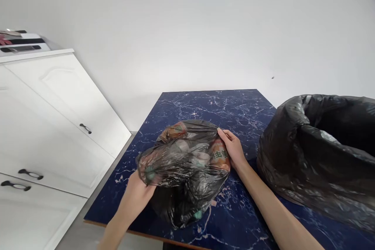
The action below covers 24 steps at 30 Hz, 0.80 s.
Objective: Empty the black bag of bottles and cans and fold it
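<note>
I see the right hand near the centre of the frame, a little to the right, with its thumb and fingers pinched together on the edge of a thin black bag. The left hand, at the lower middle left, touches the other side of this bag; its fingers are partly hidden by the plastic, so I cannot tell how firmly they are closed. The bag lies between the two hands, in the lower middle of the frame, wrinkled and half transparent. Through its film I can see an orange package with green characters, close to the right hand, and also some pale and greenish things which I cannot name. Under the bag is a dark blue table with white veins like marble, and a small pale scrap lies on it just beside the bag. At the right side of the frame stands a large container covered with black plastic, its opening dark; the right forearm passes near it. At the left, a white cabinet with dark handles carries a white and black device in the upper left. Behind everything is a plain white wall.
</note>
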Tool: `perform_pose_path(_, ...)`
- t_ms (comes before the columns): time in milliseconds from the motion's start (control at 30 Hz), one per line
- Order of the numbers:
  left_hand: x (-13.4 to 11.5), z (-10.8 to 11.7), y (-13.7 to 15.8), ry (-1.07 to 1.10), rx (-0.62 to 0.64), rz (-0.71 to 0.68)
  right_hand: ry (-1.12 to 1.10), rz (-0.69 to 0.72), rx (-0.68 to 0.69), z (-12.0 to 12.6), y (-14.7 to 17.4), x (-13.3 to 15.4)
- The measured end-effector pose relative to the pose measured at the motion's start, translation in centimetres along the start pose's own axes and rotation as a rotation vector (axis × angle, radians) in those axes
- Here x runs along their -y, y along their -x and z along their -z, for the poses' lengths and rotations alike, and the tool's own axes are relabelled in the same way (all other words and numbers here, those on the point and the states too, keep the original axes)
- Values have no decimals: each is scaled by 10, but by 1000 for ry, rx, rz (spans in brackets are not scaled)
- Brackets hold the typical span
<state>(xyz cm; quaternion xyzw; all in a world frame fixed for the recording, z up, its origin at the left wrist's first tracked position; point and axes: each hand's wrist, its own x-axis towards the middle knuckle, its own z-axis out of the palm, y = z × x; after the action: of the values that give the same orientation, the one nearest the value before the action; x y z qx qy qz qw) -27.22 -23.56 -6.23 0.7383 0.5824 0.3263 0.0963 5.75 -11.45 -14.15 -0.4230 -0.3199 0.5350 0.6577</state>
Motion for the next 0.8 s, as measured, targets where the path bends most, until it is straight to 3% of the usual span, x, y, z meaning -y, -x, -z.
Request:
perform_pose_path(100,-8,30,9,143,-49,228,-134,-75,-55,5,-5,-3)
perform_pose_path(200,-8,51,16,293,-257,356,-242,-135,-78,10,-10,-4)
perform_pose_path(367,4,71,2,555,-764,334,-354,-195,-85,12,-13,-4)
perform_pose_path(467,11,73,-24,654,-953,227,-382,-205,-102,12,-13,-4)
perform_pose_path(633,31,54,-82,614,-1009,85,-397,-185,-125,14,-12,-5)
perform_pose_path(800,64,22,-137,541,-916,55,-388,-160,-123,15,-13,-8)
